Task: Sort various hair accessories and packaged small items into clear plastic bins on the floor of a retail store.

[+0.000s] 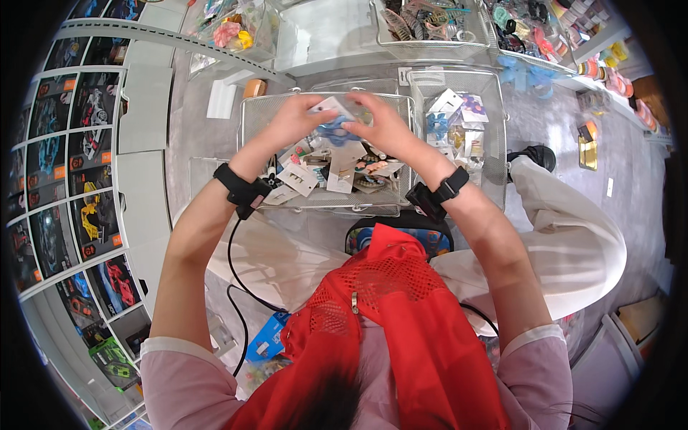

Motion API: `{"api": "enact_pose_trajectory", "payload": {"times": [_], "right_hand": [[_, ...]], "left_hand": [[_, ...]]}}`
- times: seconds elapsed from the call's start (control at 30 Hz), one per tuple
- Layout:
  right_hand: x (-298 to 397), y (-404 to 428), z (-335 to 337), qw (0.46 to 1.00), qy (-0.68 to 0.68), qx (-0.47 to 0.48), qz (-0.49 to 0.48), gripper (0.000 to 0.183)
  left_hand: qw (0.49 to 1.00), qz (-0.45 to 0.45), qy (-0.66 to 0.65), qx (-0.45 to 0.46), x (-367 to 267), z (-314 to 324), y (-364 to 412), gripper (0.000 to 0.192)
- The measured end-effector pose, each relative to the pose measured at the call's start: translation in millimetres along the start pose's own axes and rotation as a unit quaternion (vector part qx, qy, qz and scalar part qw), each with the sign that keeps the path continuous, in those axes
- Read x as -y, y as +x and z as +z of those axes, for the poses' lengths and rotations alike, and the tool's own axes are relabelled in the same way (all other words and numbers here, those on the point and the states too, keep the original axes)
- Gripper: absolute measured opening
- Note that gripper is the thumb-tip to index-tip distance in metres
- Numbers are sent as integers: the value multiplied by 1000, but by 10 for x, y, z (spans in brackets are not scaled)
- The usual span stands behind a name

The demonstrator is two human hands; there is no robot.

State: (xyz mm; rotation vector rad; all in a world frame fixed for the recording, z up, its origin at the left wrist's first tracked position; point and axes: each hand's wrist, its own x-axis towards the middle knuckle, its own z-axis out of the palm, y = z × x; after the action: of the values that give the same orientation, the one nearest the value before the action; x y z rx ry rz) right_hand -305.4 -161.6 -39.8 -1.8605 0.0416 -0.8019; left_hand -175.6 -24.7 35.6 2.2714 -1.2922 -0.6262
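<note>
Above a wire mesh basket [244, 121], my left hand [301, 118] grips a white card [332, 107] between thumb and fingers. A blue hair accessory [337, 130], somewhat blurred, hangs at the card's lower part. My right hand [379, 121] is at the accessory's right side, its thumb close to the blue piece and its fingers spread; whether it touches the piece is unclear. Below the hands, the basket holds carded hair clips [299, 179], a peach-coloured hair clip [372, 166] and other hair accessories.
To the right stands a second mesh basket [492, 183] with carded accessories. Shelf baskets, one with claw clips [424, 21], line the far side. Boxed toy vehicles [94, 215] fill the left shelving. My crossed legs flank a dark case [443, 236]; a black shoe [539, 156] lies to the right.
</note>
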Motion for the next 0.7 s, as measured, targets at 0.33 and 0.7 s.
{"api": "enact_pose_trajectory", "payload": {"times": [0.33, 0.7], "right_hand": [[-511, -97, -677, 890, 121, -304, 317, 23], [-1374, -590, -1283, 825, -323, -126, 446, 34]], "left_hand": [[953, -113, 272, 63, 989, 63, -53, 20], [942, -296, 134, 78, 1361, 97, -252, 31]]}}
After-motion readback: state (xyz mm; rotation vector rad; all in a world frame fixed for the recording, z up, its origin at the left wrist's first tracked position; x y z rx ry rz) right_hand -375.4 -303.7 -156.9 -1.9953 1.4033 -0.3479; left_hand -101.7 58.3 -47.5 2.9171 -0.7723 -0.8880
